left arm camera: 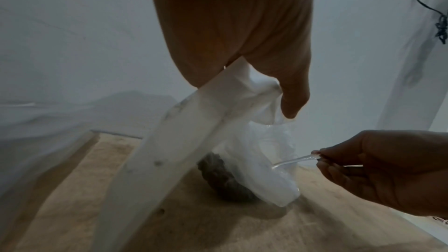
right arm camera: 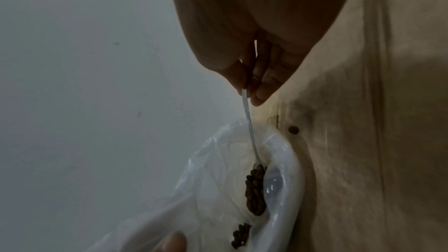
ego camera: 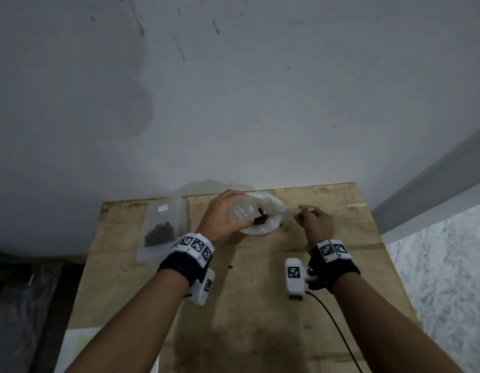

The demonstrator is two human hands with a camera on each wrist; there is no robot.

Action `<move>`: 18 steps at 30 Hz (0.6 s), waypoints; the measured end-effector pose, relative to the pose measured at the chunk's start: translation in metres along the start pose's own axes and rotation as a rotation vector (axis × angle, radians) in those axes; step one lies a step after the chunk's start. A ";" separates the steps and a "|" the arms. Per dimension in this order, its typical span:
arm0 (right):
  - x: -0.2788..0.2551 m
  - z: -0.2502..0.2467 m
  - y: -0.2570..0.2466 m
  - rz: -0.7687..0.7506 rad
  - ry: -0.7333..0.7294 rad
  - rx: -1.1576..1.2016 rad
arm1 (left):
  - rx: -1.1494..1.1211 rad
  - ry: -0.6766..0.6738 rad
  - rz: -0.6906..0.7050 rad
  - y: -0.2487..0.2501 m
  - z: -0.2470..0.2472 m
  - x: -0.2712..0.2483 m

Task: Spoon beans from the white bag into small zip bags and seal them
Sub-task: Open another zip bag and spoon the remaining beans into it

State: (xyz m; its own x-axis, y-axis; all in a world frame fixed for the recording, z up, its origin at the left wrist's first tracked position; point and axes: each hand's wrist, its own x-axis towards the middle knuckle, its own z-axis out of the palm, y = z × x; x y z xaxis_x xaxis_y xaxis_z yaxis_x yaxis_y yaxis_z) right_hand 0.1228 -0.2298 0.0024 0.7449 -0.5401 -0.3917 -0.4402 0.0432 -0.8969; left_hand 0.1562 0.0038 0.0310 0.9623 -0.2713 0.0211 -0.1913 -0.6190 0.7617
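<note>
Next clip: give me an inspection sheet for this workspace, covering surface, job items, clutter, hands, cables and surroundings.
Surface: wooden table, stained, set against the wall.
Job's things: white bag open at the far edge; clear spoon loaded with beans over its mouth; small zip bag held beside it; another zip bag with beans lies flat at the far left.
Clutter: one loose bean on the wood beside the white bag.
Hands: left hand grips the small zip bag; right hand pinches the spoon handle.
Cables: black cable runs from the right wrist unit across the table.
Surroundings: scuffed grey wall; marbled floor at right.
</note>
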 end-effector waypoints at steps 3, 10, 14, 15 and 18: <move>0.000 -0.003 -0.006 -0.164 -0.016 -0.099 | -0.024 0.008 -0.027 0.001 0.002 0.001; -0.008 0.006 0.005 -0.086 -0.114 -0.175 | -0.077 -0.002 -0.067 -0.006 0.006 -0.004; 0.003 0.012 0.022 0.075 -0.161 -0.055 | -0.066 -0.026 -0.038 -0.018 0.003 -0.010; 0.003 0.011 0.022 0.100 -0.164 -0.024 | -0.067 -0.030 -0.030 -0.021 0.002 -0.012; 0.001 0.007 0.012 0.126 -0.136 0.048 | -0.068 -0.027 -0.013 -0.024 0.001 -0.015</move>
State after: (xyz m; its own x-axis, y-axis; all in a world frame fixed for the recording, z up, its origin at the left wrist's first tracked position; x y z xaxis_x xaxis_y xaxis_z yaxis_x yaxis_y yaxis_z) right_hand 0.1214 -0.2243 -0.0105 0.7479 -0.4096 -0.5224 -0.5121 0.1447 -0.8467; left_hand 0.1461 0.0219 0.0114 0.9588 -0.2839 -0.0056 -0.1644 -0.5712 0.8042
